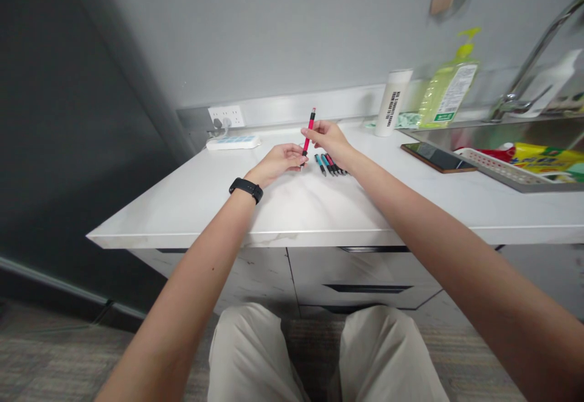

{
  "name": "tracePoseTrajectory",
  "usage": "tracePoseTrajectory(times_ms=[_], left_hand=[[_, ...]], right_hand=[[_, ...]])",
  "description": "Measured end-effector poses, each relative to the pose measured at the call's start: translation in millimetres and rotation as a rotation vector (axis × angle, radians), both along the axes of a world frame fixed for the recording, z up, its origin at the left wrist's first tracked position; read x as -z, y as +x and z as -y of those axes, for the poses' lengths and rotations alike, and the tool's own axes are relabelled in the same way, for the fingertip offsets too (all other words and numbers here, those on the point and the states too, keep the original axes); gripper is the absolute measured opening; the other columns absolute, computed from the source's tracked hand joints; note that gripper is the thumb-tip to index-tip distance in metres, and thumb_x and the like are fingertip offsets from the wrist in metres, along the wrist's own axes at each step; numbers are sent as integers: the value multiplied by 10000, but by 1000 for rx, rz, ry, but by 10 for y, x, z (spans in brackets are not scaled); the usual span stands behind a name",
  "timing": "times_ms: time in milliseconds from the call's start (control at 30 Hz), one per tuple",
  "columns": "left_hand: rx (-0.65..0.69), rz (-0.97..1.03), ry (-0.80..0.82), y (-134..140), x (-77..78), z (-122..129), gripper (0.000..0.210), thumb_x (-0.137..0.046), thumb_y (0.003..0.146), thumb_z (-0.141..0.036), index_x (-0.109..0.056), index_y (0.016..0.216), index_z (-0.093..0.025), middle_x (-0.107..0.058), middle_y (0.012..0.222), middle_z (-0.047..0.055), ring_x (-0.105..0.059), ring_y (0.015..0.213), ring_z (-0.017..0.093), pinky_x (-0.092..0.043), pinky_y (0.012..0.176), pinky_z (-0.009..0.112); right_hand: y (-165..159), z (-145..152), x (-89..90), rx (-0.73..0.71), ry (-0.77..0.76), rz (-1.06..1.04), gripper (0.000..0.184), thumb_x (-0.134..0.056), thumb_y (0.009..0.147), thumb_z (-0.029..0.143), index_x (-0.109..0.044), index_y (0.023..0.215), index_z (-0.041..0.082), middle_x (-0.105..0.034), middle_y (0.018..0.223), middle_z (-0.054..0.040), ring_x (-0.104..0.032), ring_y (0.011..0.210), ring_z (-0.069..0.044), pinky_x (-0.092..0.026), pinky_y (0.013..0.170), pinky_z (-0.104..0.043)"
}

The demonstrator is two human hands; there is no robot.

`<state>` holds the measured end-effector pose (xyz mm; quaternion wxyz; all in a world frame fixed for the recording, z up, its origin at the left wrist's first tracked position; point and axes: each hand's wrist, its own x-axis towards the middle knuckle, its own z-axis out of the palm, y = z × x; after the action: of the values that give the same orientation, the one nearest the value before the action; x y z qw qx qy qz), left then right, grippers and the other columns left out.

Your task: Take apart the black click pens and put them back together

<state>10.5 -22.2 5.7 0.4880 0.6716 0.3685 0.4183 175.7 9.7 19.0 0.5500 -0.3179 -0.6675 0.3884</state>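
Observation:
A red mechanical pencil with black ends and a pinkish tip on top stands nearly upright between my hands, just above the white countertop. My left hand pinches its lower end. My right hand grips its upper part between thumb and fingers. Just right of my left hand lies a row of several similar pencils, blue and red with black grips. My right wrist and forearm partly hide that row.
A power strip lies at the back left beneath a wall socket. At the right are a white tube, a yellow-green soap bottle, a phone and a sink with a white basket. Drawers sit below the counter edge.

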Motion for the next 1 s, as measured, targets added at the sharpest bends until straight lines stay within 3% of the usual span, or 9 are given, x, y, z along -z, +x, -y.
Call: tracePoseTrajectory(times_ms=[133, 267, 433, 600, 733, 867, 1000], left_hand=[[1, 7, 9, -3, -1, -1, 254, -754, 688, -180, -586, 867, -115, -662, 790, 36, -621, 713, 103, -485, 725, 272], [6, 9, 15, -8, 5, -10, 262, -758, 686, -188, -585, 868, -112, -657, 772, 33, -622, 711, 107, -489, 726, 278], [14, -4, 2, -7, -18, 13, 269, -758, 687, -215, -596, 875, -113, -667, 823, 48, -634, 764, 122, -492, 752, 287], [-5, 13, -3, -15, -14, 4, 299, -782, 660, -210, -598, 873, -112, -653, 792, 41, -628, 728, 119, -503, 750, 300], [13, 19, -11, -24, -1, -11, 293, -777, 666, -205, -610, 889, -113, -656, 821, 51, -630, 730, 118, -505, 760, 309], [41, -2, -16, -24, 1, -6, 263, -750, 695, -209, -621, 901, -109, -666, 857, 64, -634, 779, 126, -496, 787, 318], [38, -6, -11, -20, 8, -7, 253, -748, 694, -210, -617, 888, -116, -663, 843, 49, -625, 739, 111, -498, 778, 314]], right_hand=[[-11, 19, 3, -75, -10, 30, 246, -659, 738, 404, -603, 794, 171, -545, 683, 24, -499, 628, -90, -388, 559, -205], [-13, 9, 20, -22, 5, 36, 264, -715, 691, 385, -566, 731, 171, -538, 664, 28, -468, 601, -86, -366, 527, -201], [4, -8, 22, -143, -40, -6, 190, -610, 777, 368, -614, 799, 180, -550, 679, 20, -495, 623, -95, -377, 532, -205], [-5, 10, 11, -46, -20, 8, 264, -717, 701, 387, -555, 726, 180, -540, 666, 30, -481, 599, -87, -367, 513, -198], [-6, 10, 15, -107, -44, 6, 222, -664, 747, 384, -579, 767, 180, -542, 678, 26, -490, 608, -87, -368, 513, -194], [-9, -14, 37, -49, -18, 45, 255, -725, 688, 371, -578, 750, 172, -547, 685, 22, -483, 613, -91, -369, 507, -196], [-3, -21, 37, -122, -57, 8, 234, -637, 764, 385, -632, 858, 170, -584, 770, -1, -513, 660, -96, -382, 514, -192]])
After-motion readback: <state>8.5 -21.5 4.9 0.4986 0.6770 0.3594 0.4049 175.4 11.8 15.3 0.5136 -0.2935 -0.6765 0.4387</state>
